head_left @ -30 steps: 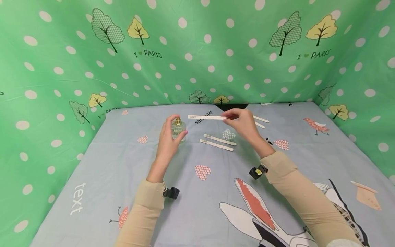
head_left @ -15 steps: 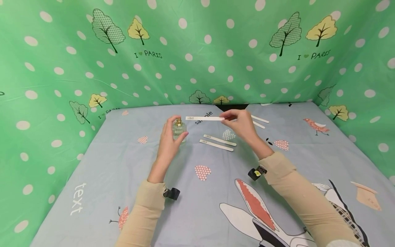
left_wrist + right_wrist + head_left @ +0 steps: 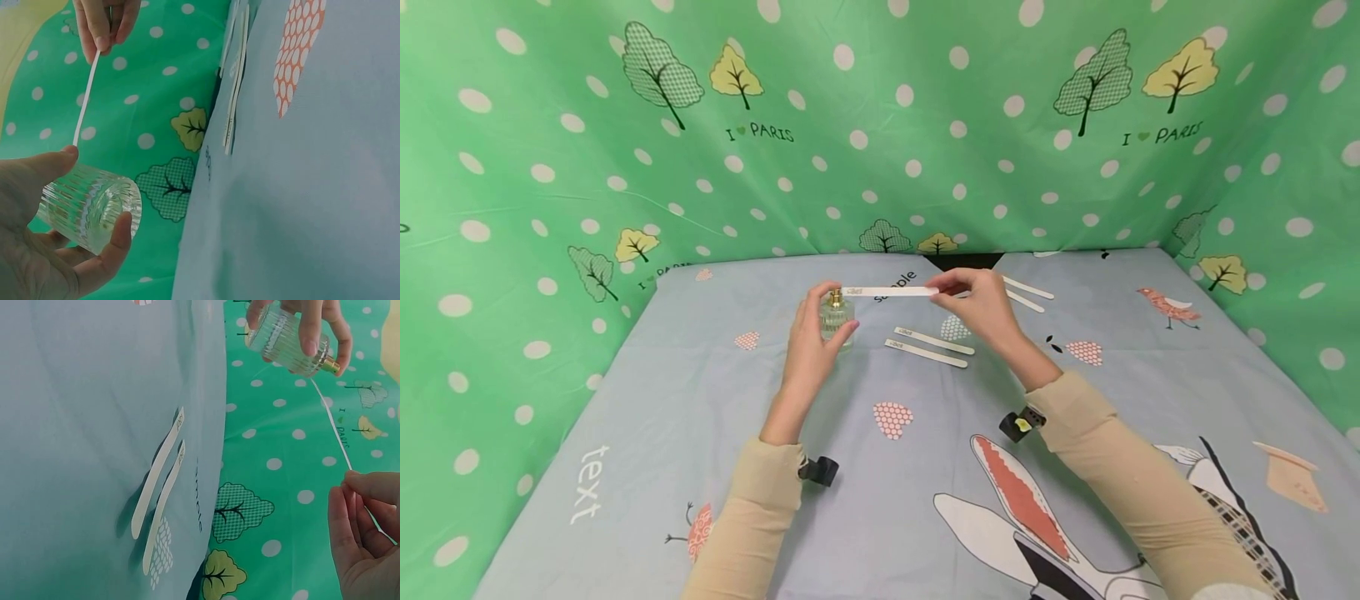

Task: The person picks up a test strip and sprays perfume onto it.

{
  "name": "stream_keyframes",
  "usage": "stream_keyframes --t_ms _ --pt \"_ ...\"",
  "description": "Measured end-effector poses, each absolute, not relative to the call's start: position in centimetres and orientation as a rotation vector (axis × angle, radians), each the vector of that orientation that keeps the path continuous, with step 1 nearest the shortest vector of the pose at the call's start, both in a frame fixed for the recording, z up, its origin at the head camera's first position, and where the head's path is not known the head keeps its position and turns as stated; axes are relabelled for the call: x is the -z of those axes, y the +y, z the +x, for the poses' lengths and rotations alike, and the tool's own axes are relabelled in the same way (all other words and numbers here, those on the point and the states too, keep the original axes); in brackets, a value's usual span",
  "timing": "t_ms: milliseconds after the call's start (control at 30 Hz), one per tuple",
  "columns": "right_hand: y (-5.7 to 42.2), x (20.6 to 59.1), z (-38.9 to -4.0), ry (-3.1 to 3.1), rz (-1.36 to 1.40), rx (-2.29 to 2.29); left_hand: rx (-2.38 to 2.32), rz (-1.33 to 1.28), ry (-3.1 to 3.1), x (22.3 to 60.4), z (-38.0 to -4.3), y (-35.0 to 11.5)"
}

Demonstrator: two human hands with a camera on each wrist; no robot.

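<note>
My left hand (image 3: 808,354) holds a clear ribbed glass perfume bottle (image 3: 837,321) upright above the table, with fingers round it and one fingertip on top of its gold spray nozzle (image 3: 330,364). My right hand (image 3: 987,310) pinches a white paper scent strip (image 3: 887,292) by its right end. Level in the head view, the strip has its printed left end close to the nozzle; whether they touch I cannot tell. Below, two more scent strips, an upper strip (image 3: 934,340) and a lower strip (image 3: 925,352), lie side by side on the cloth.
Further white strips (image 3: 1028,288) lie behind my right hand, partly hidden by it. A patterned grey-blue cloth (image 3: 700,433) covers the table. Along its back and sides hangs a green dotted curtain (image 3: 880,117). A black wrist camera (image 3: 820,471) sits on my left wrist.
My right hand has moved slightly left and a little down with the scent strip, bringing its end up to the nozzle. The left hand and bottle have barely shifted.
</note>
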State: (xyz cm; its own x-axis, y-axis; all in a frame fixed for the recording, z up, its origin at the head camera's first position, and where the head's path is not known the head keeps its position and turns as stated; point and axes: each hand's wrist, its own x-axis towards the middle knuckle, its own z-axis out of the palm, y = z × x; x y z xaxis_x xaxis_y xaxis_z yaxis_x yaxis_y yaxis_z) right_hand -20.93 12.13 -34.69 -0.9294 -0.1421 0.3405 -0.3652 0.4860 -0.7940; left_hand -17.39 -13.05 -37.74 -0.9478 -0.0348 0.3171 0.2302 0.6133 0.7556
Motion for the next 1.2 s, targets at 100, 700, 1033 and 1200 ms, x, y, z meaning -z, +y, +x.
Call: stream_keyframes --t_ms 100,700,1033,1200 --pt "12.0 34.8 -21.0 -2.501 0.449 -1.422 1.231 -0.153 -2.537 37.7 -17.4 -13.0" --pt "11.6 34.8 -20.9 -2.467 0.485 -1.425 1.206 -0.068 -2.537 37.4 -17.2 -13.2" --pt "12.3 34.6 -20.8 -2.474 0.440 -1.422 1.213 -0.034 -2.530 37.0 -17.2 -13.6" --pt "12.7 34.6 -20.9 -2.477 0.400 -1.428 1.220 -0.040 -2.525 37.1 -17.2 -13.8"
